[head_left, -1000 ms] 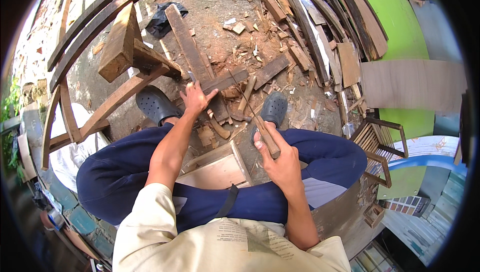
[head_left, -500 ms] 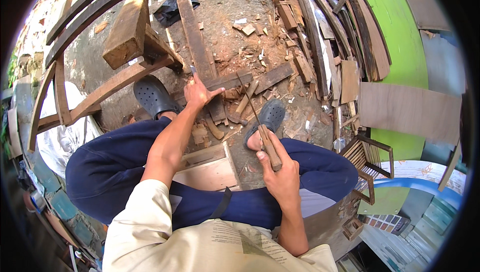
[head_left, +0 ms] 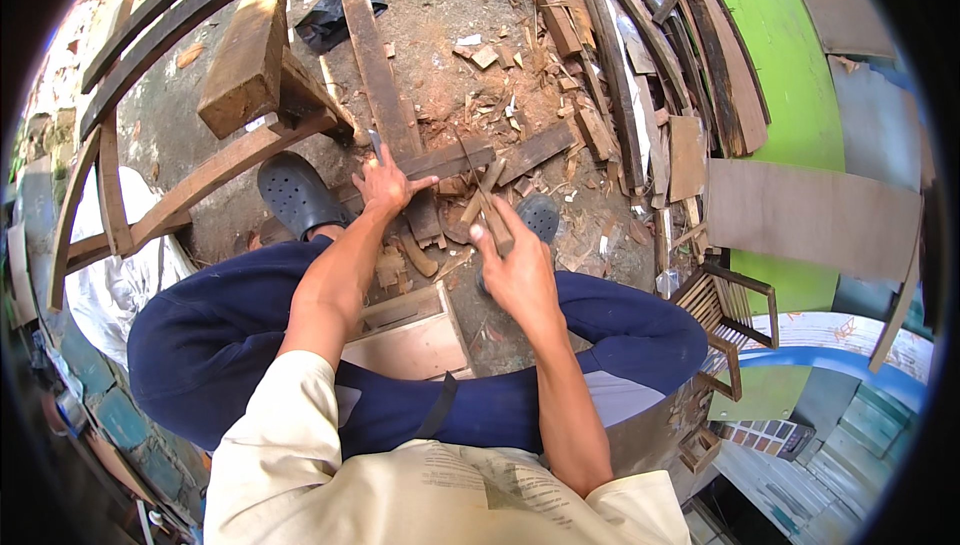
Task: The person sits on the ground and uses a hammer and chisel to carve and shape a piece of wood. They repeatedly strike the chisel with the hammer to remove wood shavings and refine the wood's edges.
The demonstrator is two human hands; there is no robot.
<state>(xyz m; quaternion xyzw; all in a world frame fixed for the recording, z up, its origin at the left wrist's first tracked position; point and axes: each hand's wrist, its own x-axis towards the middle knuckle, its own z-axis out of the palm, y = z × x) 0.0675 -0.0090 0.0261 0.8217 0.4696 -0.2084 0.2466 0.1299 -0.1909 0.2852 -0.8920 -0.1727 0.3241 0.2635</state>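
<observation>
My left hand (head_left: pixel 383 188) lies over a dark wooden bar (head_left: pixel 450 158) on the ground, thumb stretched to the right along it. At its fingertips shows a slim grey-blue piece (head_left: pixel 375 141) that I cannot make out. My right hand (head_left: pixel 520 270) is closed round the wooden handle of a long-bladed knife (head_left: pixel 497 226). The thin dark blade is seen almost edge-on, pointing up toward the bar's right end. Under the bar runs a long plank (head_left: pixel 383 80), pointing away from me. A small light stick (head_left: pixel 484 192) lies beside the blade.
My feet in dark clogs (head_left: pixel 297 193) flank the work. A pale wooden box (head_left: pixel 405 345) stands between my legs. Bent wooden frame parts (head_left: pixel 235 165) and a thick block (head_left: pixel 240 65) are at left. Planks (head_left: pixel 625 55) are stacked at right. Wood chips litter the ground.
My right hand has moved forward and left with the knife, its handle now near the bar. My left hand stays on the bar. The whole view has shifted slightly.
</observation>
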